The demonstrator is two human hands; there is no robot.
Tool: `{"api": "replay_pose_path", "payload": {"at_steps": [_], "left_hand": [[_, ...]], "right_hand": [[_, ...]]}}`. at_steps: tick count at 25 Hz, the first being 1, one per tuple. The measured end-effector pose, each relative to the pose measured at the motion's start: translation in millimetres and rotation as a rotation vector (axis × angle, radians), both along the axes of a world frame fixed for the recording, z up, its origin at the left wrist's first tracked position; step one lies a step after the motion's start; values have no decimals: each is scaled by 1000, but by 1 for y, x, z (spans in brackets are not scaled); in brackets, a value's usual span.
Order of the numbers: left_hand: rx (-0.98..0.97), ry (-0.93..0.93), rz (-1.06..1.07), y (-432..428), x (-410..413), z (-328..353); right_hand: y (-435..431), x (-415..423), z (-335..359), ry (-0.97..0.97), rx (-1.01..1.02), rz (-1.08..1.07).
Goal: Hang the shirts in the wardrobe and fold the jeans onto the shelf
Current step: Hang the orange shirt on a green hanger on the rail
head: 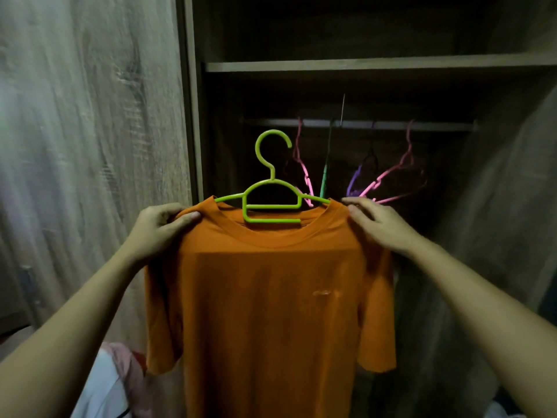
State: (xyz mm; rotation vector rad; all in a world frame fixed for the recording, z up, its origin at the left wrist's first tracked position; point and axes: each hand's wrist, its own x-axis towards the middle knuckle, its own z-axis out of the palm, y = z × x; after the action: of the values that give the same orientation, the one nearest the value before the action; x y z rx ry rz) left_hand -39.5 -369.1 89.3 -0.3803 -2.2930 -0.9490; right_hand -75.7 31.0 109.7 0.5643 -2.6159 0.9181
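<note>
An orange T-shirt (pixel 268 303) hangs on a lime green plastic hanger (pixel 271 188) in front of the open wardrobe. My left hand (pixel 159 227) grips the shirt's left shoulder, thumb on the front of the cloth. My right hand (pixel 376 224) holds the right shoulder, fingers curled over its top edge. The hanger's hook stands upright, below and in front of the wardrobe rail (pixel 361 124). No jeans are in view.
Pink (pixel 391 173), green (pixel 325 176) and purple (pixel 354 184) bare hangers dangle from the rail behind the shirt. A wooden shelf (pixel 361 66) runs above the rail. The wardrobe door (pixel 90 146) stands at left. Pale clothes (pixel 111 384) lie at bottom left.
</note>
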Motion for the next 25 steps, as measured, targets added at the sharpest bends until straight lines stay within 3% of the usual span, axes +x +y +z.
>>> {"api": "replay_pose_path", "payload": {"at_steps": [2, 5, 7, 9, 12, 16, 19, 21, 25], "left_hand": [[-17, 4, -6, 4, 4, 0], [-33, 28, 46, -3, 13, 3], [-60, 56, 113, -11, 23, 8], [-104, 81, 175, -15, 38, 14], [-220, 97, 236, -13, 59, 27], [-427, 137, 499, 11, 64, 34], [-461, -12, 673, 47, 61, 34], [-410, -159, 643, 67, 51, 34], [-137, -271, 266, 94, 26, 36]], "right_hand": [[-19, 1, 10, 15, 83, 40], [-42, -1, 15, 205, 192, -124], [-67, 8, 19, 220, 77, -60], [-99, 21, 22, 149, -62, 96], [-147, 33, 28, 55, -203, 166], [-199, 21, 36, -430, -426, 332], [-221, -8, 34, -491, -538, 312], [-224, -30, 35, -451, -572, 262], [-212, -71, 43, -381, -647, 137]]}}
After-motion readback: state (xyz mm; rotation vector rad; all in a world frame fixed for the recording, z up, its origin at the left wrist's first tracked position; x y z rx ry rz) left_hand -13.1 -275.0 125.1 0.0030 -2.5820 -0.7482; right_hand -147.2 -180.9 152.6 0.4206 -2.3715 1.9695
